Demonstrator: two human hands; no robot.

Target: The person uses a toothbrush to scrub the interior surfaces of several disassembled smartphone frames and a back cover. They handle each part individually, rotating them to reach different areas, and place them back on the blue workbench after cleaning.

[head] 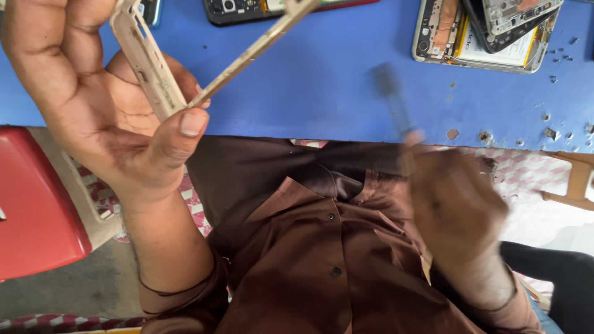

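The left hand (93,93) occupies the upper left of the frame, palm turned toward the camera. It grips a pale, cream-coloured phone frame (148,62) — the thumb presses one edge near its lower corner while the fingers curl behind the opposite side. The frame is tilted, its thin rails running up toward the top edge of the picture, where they pass out of view.

The right hand (455,207) sits at the centre right, heavily blurred by motion. It is closed around a thin dark tool (391,99), whose shaft points up and to the left over the table; the tip type cannot be determined from the blur. The tool and the phone frame are well apart.

A blue table (334,80) spans the upper half of the frame. On it:

- upper right — a stack of opened phone bodies (489,34) with exposed internals, with small loose screws (560,55) scattered just beside them;
- top centre — a dark phone part (247,9), partly cut off by the frame edge.

The table surface shows chips and pits along its right near edge.

Below the table, a brown buttoned shirt (322,260) fills the lower centre. A red seat (34,204) lies at the lower left.
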